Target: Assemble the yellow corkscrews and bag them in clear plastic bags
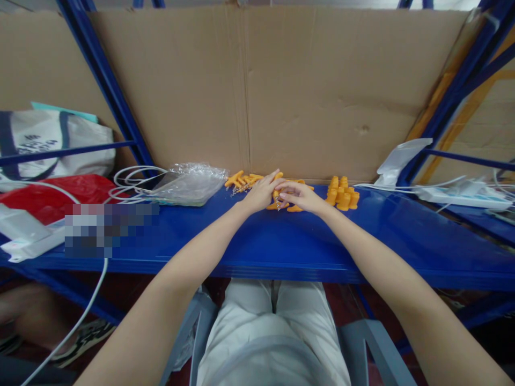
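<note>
Blue tabletop [281,244], hands [260,193] at orange piece [276,195], bag lettering [39,143] illegible

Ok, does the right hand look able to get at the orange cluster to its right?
Likely yes: the orange cluster stands close by the right hand on the blue tabletop, nothing visibly between, though that hand is at another orange piece.

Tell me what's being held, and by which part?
Apparently a slim orange plastic-looking piece with silvery metal chain, between left hand and right hand; exact grip is hidden.
</note>
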`<state>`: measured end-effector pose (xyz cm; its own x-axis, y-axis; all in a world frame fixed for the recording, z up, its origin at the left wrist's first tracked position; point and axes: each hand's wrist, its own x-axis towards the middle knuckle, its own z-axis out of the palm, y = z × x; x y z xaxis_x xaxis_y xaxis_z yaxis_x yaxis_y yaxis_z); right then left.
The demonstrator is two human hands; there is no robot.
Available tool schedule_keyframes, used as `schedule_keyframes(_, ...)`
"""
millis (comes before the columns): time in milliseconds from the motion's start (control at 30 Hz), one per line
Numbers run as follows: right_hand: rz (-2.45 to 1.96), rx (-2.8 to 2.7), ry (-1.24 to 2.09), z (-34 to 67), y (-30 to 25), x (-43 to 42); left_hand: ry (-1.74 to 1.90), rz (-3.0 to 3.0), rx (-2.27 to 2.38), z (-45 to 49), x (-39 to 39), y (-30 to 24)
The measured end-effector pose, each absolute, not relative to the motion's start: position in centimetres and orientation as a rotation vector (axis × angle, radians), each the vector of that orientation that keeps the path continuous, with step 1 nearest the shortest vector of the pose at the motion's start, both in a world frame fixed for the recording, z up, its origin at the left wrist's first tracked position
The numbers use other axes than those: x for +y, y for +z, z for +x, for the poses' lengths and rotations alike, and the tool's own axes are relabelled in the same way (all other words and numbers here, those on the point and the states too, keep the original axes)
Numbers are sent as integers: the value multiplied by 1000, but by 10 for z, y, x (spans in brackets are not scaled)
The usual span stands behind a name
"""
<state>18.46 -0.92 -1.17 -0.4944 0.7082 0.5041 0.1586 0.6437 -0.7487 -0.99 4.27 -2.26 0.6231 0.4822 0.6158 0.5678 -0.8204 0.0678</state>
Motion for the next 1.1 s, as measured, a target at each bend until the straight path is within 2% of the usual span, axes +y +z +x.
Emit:
schedule_keyframes(400,-665,-1947,969,179,-11,-19,-962,-2753,-827,-11,40,-22)
schedule_keyframes(733,-697,-1914,889,181,-17,-14,-1038,-2761,-813,-11,43,-21)
schedule_keyframes(1100,-699,-1880,1033,179,-11,-19,-975,-2704,-890,-6,32,-18)
